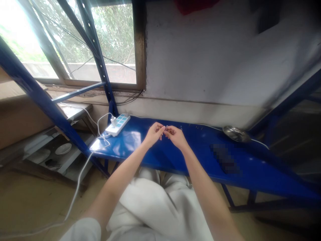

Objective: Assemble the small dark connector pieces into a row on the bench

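My left hand [154,133] and my right hand [174,134] meet above the blue table [160,155], fingertips close together. Between them is a tiny greyish piece [166,127], too small for me to name. The fingers of both hands are pinched around it. Just beyond my right hand, another small upright piece [181,128] rests on the table, its kind unclear.
A white power strip [119,124] with a plugged-in cord lies at the table's left. Toward the right are a round metal dish [236,133] and a blurred-out dark object [224,157]. Blue metal posts [99,57] frame the table, with a wall behind.
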Action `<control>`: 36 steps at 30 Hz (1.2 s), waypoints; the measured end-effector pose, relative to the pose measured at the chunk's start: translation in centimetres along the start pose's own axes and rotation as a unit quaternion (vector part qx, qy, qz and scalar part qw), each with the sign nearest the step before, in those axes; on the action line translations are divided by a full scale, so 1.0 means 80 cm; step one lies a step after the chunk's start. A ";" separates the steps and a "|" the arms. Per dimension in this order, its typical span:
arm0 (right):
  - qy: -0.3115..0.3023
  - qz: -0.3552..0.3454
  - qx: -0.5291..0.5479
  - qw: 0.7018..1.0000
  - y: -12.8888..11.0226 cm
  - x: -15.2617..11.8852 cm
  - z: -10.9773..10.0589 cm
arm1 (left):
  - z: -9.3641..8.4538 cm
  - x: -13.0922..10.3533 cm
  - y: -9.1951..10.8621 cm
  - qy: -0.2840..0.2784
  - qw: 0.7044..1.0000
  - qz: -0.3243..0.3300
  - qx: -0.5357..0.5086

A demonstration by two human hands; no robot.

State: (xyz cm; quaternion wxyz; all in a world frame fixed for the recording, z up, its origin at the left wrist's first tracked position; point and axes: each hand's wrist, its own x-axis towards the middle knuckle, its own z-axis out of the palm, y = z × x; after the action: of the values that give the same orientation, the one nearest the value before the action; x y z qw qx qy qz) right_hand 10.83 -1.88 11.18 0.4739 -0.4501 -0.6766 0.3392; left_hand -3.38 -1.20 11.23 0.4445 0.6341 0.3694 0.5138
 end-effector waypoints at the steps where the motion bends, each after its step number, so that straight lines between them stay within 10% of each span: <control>1: -0.005 -0.001 -0.001 1.000 0.001 0.001 0.000 | 0.001 0.000 -0.001 0.001 1.000 0.000 0.001; 23: -0.082 0.012 -0.055 0.995 0.018 0.003 0.003 | 0.002 -0.002 -0.034 0.023 0.997 -0.034 -0.071; 31: 0.060 0.046 -0.096 0.993 0.046 0.000 -0.004 | -0.004 -0.015 -0.110 0.162 0.981 -0.103 -0.027; 36: 0.114 0.096 -0.123 0.981 0.087 -0.003 -0.019 | -0.007 -0.032 -0.135 0.149 0.980 -0.129 0.019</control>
State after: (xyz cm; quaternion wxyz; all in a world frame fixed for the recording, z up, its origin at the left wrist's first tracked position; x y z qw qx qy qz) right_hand 14.31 0.47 5.44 0.4542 -0.6033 -0.6086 0.2437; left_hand -4.58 0.11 0.22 0.4353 0.5058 0.5195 0.5337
